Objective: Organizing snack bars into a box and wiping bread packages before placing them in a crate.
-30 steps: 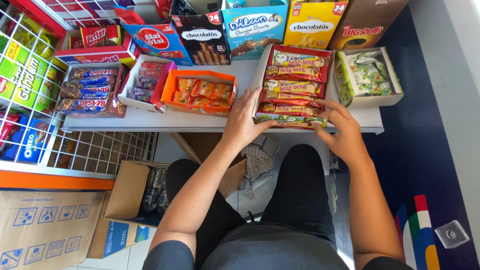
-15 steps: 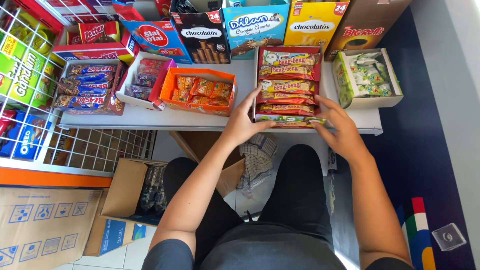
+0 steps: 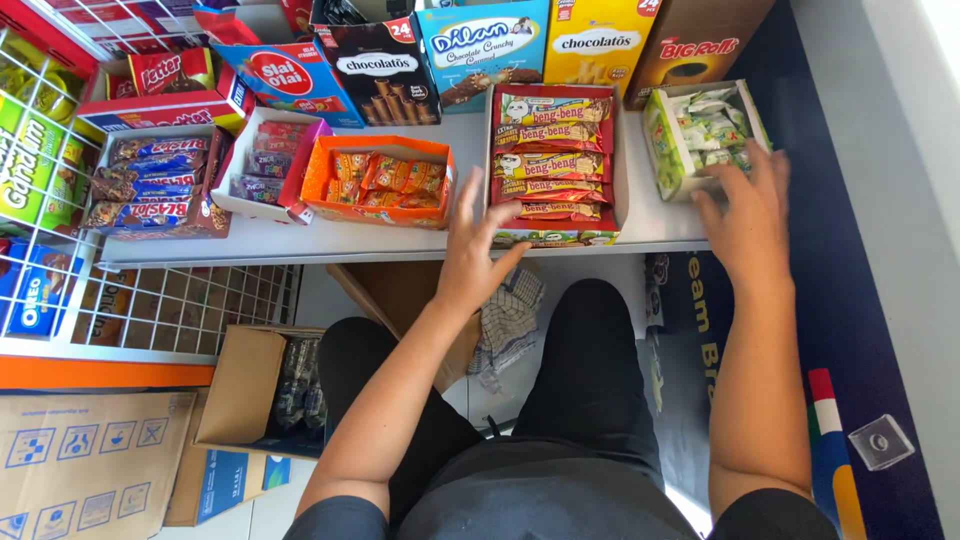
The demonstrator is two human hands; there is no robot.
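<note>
the person's left hand (image 3: 478, 250) hangs just over the front edge of the white shelf (image 3: 300, 243), fingers spread apart, holding nothing. it is just beside the red box of snack bars (image 3: 553, 160), which sits at the front edge near the middle. the right hand (image 3: 745, 215) is open too, fingers apart, touching the green box of wrapped sweets (image 3: 700, 135) near the right end. an orange box (image 3: 375, 180) sits left of the red one. tall boxes stand along the back: a blue box (image 3: 480, 50), a yellow box (image 3: 595, 45) and a brown box (image 3: 690, 50). a cardboard box (image 3: 245, 385) sits on the floor below.
</note>
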